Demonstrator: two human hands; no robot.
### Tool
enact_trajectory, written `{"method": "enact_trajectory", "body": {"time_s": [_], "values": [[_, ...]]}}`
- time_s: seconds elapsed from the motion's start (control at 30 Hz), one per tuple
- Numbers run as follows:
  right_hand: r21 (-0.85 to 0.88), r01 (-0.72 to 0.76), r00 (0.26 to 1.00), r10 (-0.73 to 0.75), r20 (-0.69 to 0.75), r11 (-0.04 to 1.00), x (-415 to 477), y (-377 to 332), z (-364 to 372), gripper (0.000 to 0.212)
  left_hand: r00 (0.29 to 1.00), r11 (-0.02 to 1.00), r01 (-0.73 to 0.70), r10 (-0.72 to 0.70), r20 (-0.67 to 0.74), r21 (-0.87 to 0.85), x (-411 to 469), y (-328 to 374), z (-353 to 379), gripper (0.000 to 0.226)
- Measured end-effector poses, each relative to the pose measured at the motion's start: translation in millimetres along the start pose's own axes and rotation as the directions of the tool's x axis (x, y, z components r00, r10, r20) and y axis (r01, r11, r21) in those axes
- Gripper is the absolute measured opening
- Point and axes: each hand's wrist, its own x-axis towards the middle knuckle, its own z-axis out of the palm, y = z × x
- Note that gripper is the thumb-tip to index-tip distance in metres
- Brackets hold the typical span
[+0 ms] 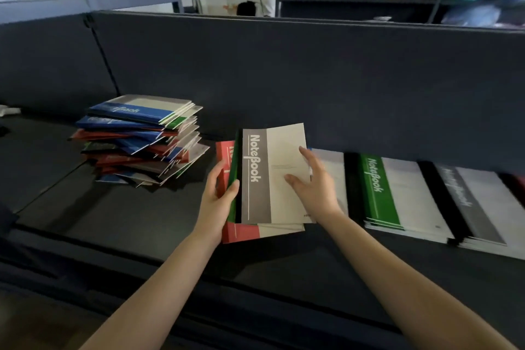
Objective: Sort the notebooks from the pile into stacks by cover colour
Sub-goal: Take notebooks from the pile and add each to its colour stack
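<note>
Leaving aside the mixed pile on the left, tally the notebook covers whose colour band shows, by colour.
Grey: 2, the grey notebook under the right hand and the grey stack top.
Green: 2, the green edge beneath that notebook and the green stack top.
Red: 1, the red notebook.
Total: 5. The hidden cover behind the right hand is not counted.

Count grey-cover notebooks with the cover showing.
2. One grey notebook at centre, its left edge gripped by the left hand, right hand flat on it; another tops the far-right stack. More may hide beneath that and in the mixed pile.
</note>
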Motion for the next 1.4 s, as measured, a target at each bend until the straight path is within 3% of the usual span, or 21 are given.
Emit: {"method": "enact_trajectory", "body": {"time_s": [0.13,0.33,0.57,0.83,1.1,1.4], "values": [[-0.032,-0.019,0.995,0.016,-0.095,0.999,-7.3,13.8,-40.7,0.063,0.996,1.000,0.024,-0.023,0.082,-0.007,-0.2,-0.1,40.8,0.044],[-0.060,-0.095,0.962,0.077,-0.261,0.994,-20.4,39.7,-93.9,0.043,0.965,0.994,0.103,-0.090,0.246,-0.042,0.3,-1.4,99.5,0.051],[-0.057,-0.150,0.912,0.116,-0.393,0.987,-40.2,75.6,-168.2,0.040,0.917,0.995,0.097,-0.103,0.387,0.034,-9.1,-6.7,178.9,0.060],[-0.126,-0.189,0.887,0.114,-0.447,0.974,-48.5,110.4,-250.8,0.042,0.905,0.995,0.095,-0.099,0.413,0.031,-29.1,-10.2,241.1,0.055],[-0.267,-0.262,0.901,0.137,-0.411,0.927,-24.6,140.2,-326.5,0.047,0.949,0.990,0.088,-0.116,0.293,0.107,-38.7,-18.8,236.7,0.056],[-0.443,-0.341,0.912,0.176,-0.371,0.829,-17.9,165.8,-326.8,0.032,0.955,0.969,0.033,-0.103,0.277,0.244,-42.5,-19.4,242.1,0.053]]}}
